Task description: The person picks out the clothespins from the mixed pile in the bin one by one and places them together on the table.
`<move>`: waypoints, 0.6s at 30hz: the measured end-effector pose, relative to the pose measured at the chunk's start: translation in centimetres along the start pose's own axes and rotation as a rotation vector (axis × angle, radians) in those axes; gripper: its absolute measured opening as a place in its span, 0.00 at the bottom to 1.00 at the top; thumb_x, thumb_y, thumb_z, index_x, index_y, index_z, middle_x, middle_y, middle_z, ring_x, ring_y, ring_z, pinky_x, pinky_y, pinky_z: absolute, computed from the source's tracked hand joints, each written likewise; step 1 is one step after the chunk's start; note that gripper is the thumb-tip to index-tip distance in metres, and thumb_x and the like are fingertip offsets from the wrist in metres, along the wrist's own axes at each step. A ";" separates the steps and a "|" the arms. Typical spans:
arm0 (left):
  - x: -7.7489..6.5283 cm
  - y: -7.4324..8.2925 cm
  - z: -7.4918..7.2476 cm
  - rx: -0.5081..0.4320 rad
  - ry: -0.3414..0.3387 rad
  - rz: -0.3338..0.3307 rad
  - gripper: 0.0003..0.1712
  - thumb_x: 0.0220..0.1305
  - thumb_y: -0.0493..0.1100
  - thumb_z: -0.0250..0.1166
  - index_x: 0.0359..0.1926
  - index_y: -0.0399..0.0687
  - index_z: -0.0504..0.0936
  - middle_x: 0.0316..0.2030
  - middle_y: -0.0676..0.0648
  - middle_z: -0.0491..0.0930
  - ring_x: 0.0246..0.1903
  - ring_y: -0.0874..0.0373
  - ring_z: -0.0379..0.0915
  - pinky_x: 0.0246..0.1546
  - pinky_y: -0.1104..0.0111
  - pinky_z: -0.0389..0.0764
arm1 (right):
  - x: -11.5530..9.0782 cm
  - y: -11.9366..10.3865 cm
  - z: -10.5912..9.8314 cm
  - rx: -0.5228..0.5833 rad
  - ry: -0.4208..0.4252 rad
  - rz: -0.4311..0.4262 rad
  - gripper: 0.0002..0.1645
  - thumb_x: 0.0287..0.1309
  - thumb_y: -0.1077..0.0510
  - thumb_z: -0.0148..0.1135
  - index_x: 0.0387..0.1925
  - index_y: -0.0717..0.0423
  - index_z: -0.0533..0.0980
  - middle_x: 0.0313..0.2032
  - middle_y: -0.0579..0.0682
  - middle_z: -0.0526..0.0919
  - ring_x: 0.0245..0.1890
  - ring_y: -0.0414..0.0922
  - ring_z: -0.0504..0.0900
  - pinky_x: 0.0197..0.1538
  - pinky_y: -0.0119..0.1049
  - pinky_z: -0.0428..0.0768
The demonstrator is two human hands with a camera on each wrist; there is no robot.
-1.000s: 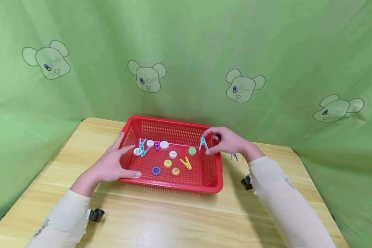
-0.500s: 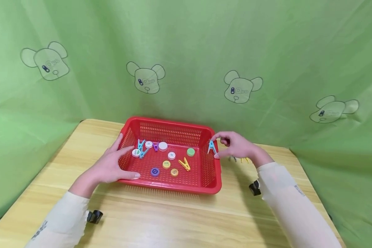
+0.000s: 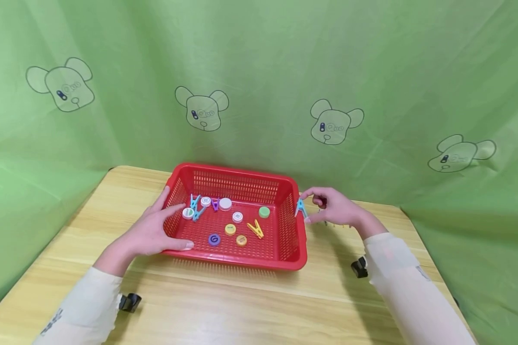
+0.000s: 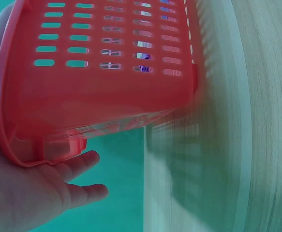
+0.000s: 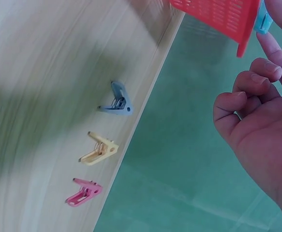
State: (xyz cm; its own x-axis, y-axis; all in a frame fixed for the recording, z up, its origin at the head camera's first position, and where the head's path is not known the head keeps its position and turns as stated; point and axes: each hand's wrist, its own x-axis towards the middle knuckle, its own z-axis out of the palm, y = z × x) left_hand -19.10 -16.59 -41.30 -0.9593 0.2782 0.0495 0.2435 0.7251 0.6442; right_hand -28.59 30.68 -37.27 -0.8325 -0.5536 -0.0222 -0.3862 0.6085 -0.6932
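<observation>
A red plastic basket stands on the table. My left hand rests on its left rim, thumb over the front corner and fingers fairly straight; the left wrist view shows the palm against the basket's outer wall. Thumb and index finger of my right hand pinch a light blue clothespin at the right rim, its legs pointing down. In the right wrist view this clothespin is partly cut off, and the other fingers are curled. Whether it bites the rim I cannot tell.
Inside the basket lie several bottle caps, a yellow clothespin, a purple clothespin and light blue clothespins. Right of the basket, a blue-grey clothespin, a pale yellow clothespin and a pink clothespin lie on the table.
My right hand has carried the light blue clothespin from inside the basket rightward to the right rim. The left hand has kept its place on the basket; the view has shifted slightly.
</observation>
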 end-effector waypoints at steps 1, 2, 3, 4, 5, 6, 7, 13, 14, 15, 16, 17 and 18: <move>0.0 0.0 0.0 0.000 0.000 -0.001 0.64 0.40 0.68 0.79 0.73 0.41 0.65 0.78 0.40 0.31 0.73 0.33 0.38 0.57 0.38 0.70 | -0.1 0.1 -0.1 0.006 0.001 0.000 0.31 0.46 0.57 0.81 0.53 0.53 0.78 0.27 0.65 0.66 0.28 0.47 0.64 0.33 0.40 0.69; 0.0 0.1 -0.1 0.001 0.000 -0.002 0.64 0.40 0.69 0.79 0.73 0.41 0.65 0.78 0.40 0.31 0.73 0.33 0.38 0.57 0.38 0.70 | -0.2 0.3 -0.1 0.009 0.003 -0.003 0.31 0.46 0.58 0.81 0.53 0.53 0.78 0.27 0.64 0.66 0.28 0.47 0.64 0.33 0.40 0.69; -0.1 0.1 -0.1 0.002 0.000 -0.003 0.65 0.40 0.69 0.79 0.73 0.41 0.65 0.78 0.40 0.31 0.73 0.33 0.38 0.57 0.38 0.70 | -0.4 0.4 -0.1 0.011 0.006 -0.004 0.31 0.46 0.58 0.81 0.53 0.53 0.78 0.26 0.63 0.66 0.28 0.47 0.64 0.32 0.39 0.69; 0.0 0.0 -0.1 0.001 0.000 -0.002 0.65 0.40 0.69 0.79 0.73 0.41 0.65 0.78 0.40 0.31 0.73 0.33 0.38 0.57 0.38 0.70 | -0.5 0.5 -0.2 0.010 0.010 -0.003 0.31 0.46 0.58 0.81 0.54 0.53 0.78 0.26 0.63 0.66 0.28 0.47 0.64 0.32 0.39 0.69; 0.0 0.0 -0.1 0.001 -0.001 -0.004 0.65 0.39 0.69 0.79 0.73 0.42 0.65 0.78 0.40 0.31 0.73 0.33 0.38 0.57 0.38 0.71 | -0.7 0.7 -0.2 0.014 0.014 -0.001 0.31 0.47 0.58 0.81 0.53 0.54 0.78 0.26 0.62 0.66 0.28 0.47 0.64 0.32 0.39 0.68; 0.0 0.0 -0.1 0.000 -0.001 -0.004 0.65 0.39 0.69 0.79 0.73 0.41 0.65 0.78 0.40 0.31 0.73 0.33 0.38 0.57 0.39 0.71 | -0.8 0.8 -0.2 0.017 0.019 0.000 0.31 0.47 0.58 0.81 0.53 0.54 0.78 0.26 0.61 0.66 0.28 0.48 0.64 0.32 0.39 0.68; 0.0 0.0 -0.1 0.000 0.000 -0.004 0.65 0.39 0.69 0.79 0.73 0.41 0.65 0.78 0.40 0.31 0.73 0.33 0.38 0.56 0.39 0.71 | -1.0 0.9 -0.3 0.019 0.024 0.003 0.31 0.46 0.58 0.81 0.53 0.54 0.78 0.26 0.60 0.66 0.28 0.47 0.64 0.33 0.39 0.68; 0.0 -0.1 0.0 0.002 0.002 -0.003 0.65 0.40 0.69 0.79 0.73 0.41 0.65 0.78 0.40 0.31 0.73 0.33 0.38 0.56 0.39 0.72 | -2.1 1.9 -0.2 0.027 0.048 0.013 0.32 0.46 0.59 0.81 0.54 0.55 0.78 0.26 0.61 0.67 0.27 0.46 0.64 0.34 0.37 0.67; 0.0 -0.1 0.0 0.001 0.002 -0.003 0.64 0.40 0.69 0.79 0.73 0.41 0.65 0.78 0.40 0.31 0.73 0.33 0.38 0.56 0.39 0.72 | -2.3 2.1 -0.1 0.028 0.051 0.012 0.31 0.46 0.61 0.81 0.54 0.56 0.77 0.27 0.62 0.67 0.27 0.46 0.64 0.34 0.36 0.67; 0.0 -0.1 0.0 0.001 0.002 -0.003 0.64 0.40 0.69 0.79 0.73 0.41 0.65 0.78 0.40 0.31 0.73 0.33 0.38 0.55 0.39 0.72 | -2.6 2.2 -0.1 0.029 0.054 0.012 0.31 0.47 0.62 0.81 0.54 0.57 0.77 0.27 0.63 0.67 0.27 0.46 0.64 0.34 0.36 0.67; 0.0 -0.1 0.0 0.000 0.002 -0.003 0.64 0.40 0.69 0.79 0.73 0.42 0.65 0.78 0.40 0.31 0.73 0.33 0.39 0.55 0.39 0.72 | -2.8 2.3 0.0 0.029 0.056 0.011 0.31 0.47 0.63 0.80 0.54 0.58 0.77 0.27 0.65 0.67 0.27 0.46 0.63 0.33 0.36 0.66; 0.0 -0.1 0.0 0.000 0.001 -0.003 0.64 0.40 0.69 0.79 0.73 0.42 0.65 0.78 0.40 0.31 0.73 0.33 0.39 0.55 0.39 0.72 | -3.1 2.3 0.0 0.027 0.059 0.008 0.31 0.47 0.64 0.80 0.54 0.59 0.77 0.27 0.66 0.66 0.27 0.46 0.63 0.33 0.36 0.66; 0.1 0.0 0.0 0.000 0.001 -0.003 0.64 0.40 0.69 0.79 0.73 0.42 0.65 0.78 0.40 0.31 0.73 0.33 0.39 0.55 0.39 0.72 | -3.3 2.2 0.1 0.028 0.061 0.004 0.30 0.47 0.65 0.79 0.53 0.61 0.77 0.26 0.68 0.66 0.27 0.46 0.63 0.33 0.35 0.66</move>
State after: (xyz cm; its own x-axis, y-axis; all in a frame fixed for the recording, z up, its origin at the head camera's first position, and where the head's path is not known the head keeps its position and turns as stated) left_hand -19.16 -16.60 -41.35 -0.9602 0.2752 0.0482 0.2405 0.7260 0.6443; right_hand -26.68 33.83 -38.78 -0.8570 -0.5150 0.0189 -0.3726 0.5940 -0.7130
